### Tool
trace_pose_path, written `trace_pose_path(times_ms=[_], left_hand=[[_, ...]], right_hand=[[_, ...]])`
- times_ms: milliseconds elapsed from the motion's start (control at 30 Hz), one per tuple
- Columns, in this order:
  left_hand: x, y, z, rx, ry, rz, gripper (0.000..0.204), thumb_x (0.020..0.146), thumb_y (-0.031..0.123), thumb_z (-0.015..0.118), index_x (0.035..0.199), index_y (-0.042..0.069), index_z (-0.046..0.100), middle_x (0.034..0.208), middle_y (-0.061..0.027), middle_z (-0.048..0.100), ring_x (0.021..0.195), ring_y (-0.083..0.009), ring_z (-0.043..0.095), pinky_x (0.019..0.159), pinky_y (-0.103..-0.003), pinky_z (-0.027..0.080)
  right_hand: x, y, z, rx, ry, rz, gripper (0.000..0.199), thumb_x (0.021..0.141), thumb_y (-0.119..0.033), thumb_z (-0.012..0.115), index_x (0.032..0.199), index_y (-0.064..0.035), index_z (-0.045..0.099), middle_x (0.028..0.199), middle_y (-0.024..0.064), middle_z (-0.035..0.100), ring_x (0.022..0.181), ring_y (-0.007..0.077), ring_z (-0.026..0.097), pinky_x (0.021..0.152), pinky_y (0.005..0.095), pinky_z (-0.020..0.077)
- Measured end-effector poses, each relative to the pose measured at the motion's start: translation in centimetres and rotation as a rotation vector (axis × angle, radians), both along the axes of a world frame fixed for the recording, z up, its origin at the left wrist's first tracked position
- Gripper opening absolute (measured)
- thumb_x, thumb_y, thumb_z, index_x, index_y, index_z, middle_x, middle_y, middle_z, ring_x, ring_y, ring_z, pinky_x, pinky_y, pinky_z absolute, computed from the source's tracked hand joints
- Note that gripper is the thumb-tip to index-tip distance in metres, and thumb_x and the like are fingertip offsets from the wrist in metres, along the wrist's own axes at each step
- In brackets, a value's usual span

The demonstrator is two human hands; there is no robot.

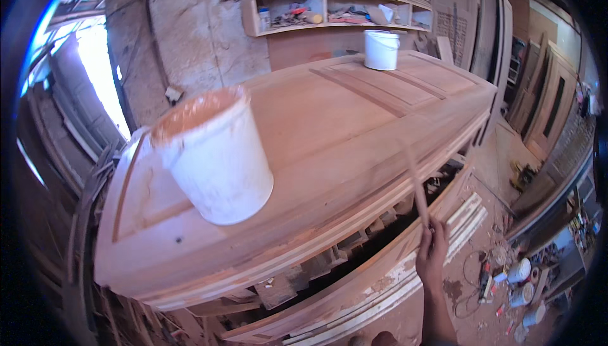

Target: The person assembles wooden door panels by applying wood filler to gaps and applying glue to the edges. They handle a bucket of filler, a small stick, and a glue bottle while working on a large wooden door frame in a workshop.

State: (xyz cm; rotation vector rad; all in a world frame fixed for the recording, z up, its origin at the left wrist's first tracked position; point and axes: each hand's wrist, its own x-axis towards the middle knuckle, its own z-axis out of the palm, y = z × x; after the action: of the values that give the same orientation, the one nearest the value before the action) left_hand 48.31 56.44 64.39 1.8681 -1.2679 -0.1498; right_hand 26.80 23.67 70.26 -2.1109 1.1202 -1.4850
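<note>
My right hand (433,245) is closed around the lower end of a thin wooden stick (418,191). The stick points up and away, crossing the near long edge of a brown wooden panelled door (316,175); whether it touches the door I cannot tell. On the door's near left part stands a large white bucket (221,165), its rim and inner wall coated with reddish-brown stuff. How full it is stays hidden. A smaller white bucket (381,51) with a handle stands at the door's far end. My left hand is out of the picture.
Beneath the door lie more boards and wood offcuts (329,260). A wooden shelf (323,7) with odds and ends is at the back wall. Long pale strips (380,301) lie below the near side. White tubs (520,283) and a cable (468,283) clutter the floor at right.
</note>
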Motion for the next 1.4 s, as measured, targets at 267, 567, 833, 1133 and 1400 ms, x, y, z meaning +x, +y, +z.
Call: trace_pose_path(times_ms=[267,567,833,1133,1400], left_hand=[[24.4,12.8,16.6,-0.101,-0.444,0.855,0.023,0.086,0.018,0.061,0.104,0.004,0.063,0.107,-0.0124,0.059,0.097,-0.0277,0.057,0.080,-0.039,0.048],[32.5,24.9,19.0,0.080,-0.567,1.154,0.021,0.087,0.019,0.058,0.099,0.003,0.064,0.098,-0.0112,0.060,0.089,-0.0250,0.058,0.075,-0.038,0.048],[14.9,7.4,18.5,-0.307,-0.603,0.771,0.020,0.088,0.020,0.056,0.095,0.003,0.065,0.089,-0.0101,0.061,0.082,-0.0226,0.059,0.070,-0.038,0.048],[-16.7,-4.7,-2.1,0.423,0.001,-0.361,0.023,0.090,0.021,0.053,0.090,0.002,0.067,0.080,-0.0089,0.062,0.074,-0.0200,0.059,0.064,-0.037,0.048],[-19.7,-14.1,-15.3,0.655,0.543,-0.354,0.027,0.092,0.023,0.051,0.082,0.003,0.066,0.072,-0.0070,0.063,0.068,-0.0169,0.060,0.059,-0.033,0.048]], right_hand=[[6.9,-7.3,11.1,0.040,0.583,0.039,0.024,0.090,-0.020,0.051,0.109,-0.0068,0.057,0.108,0.0212,0.056,0.089,0.0422,0.060,0.074,0.0499,0.0507],[8.7,-2.9,12.5,-0.008,0.417,-0.204,0.057,0.087,-0.032,0.057,0.137,-0.0123,0.037,0.123,0.0204,0.049,0.103,0.0377,0.056,0.086,0.0476,0.0463],[-34.3,25.9,-24.7,0.874,0.764,-0.164,0.058,0.086,-0.044,0.058,0.132,-0.0110,0.047,0.123,0.0175,0.055,0.105,0.0388,0.056,0.088,0.0477,0.0455],[-53.3,45.8,-23.0,1.860,-0.308,-0.768,0.046,0.085,-0.042,0.062,0.109,-0.0033,0.058,0.094,0.0086,0.065,0.081,0.0216,0.064,0.068,0.0371,0.0515],[-53.2,27.0,-9.1,1.475,-1.389,-0.452,0.065,0.093,-0.060,0.039,0.136,-0.0108,0.043,0.133,0.0095,0.052,0.122,0.0249,0.049,0.103,0.0433,0.0337]])
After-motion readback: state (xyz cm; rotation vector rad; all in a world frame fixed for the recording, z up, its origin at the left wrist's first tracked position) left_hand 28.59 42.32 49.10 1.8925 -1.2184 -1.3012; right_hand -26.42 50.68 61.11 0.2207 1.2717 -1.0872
